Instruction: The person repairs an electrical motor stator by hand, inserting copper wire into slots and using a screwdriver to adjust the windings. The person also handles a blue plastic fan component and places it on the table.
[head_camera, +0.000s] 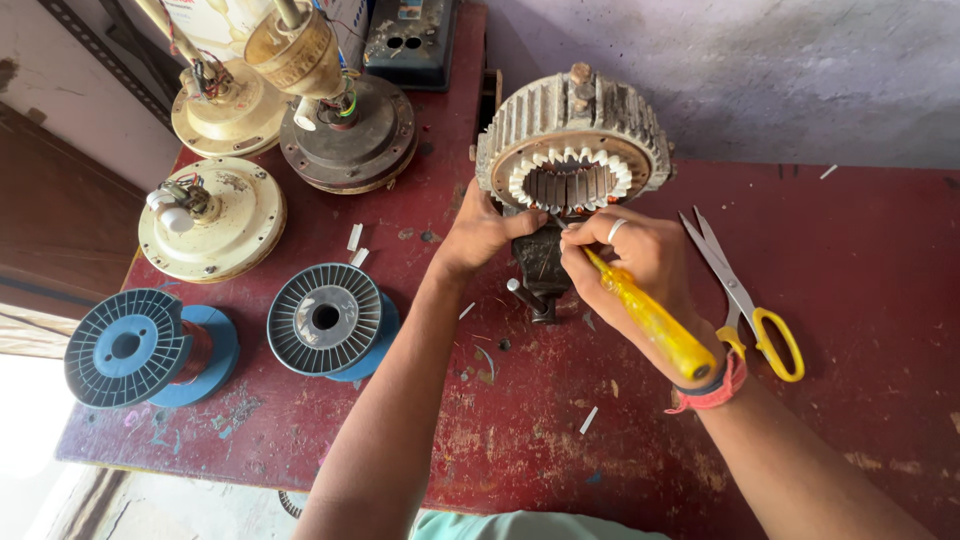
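Observation:
A finned grey motor stator with white slot liners stands on edge, held in a small dark vise on the red table. My left hand rests against the stator's lower left rim, thumb toward the bore. My right hand grips a yellow-handled screwdriver, its tip pointing into the bottom of the stator's bore. A ring is on one finger and a red band on that wrist.
Yellow-handled scissors lie just right of my right hand. Two blue wire spools sit at left. Three fan motor housings crowd the far left corner. A dark switch box stands behind.

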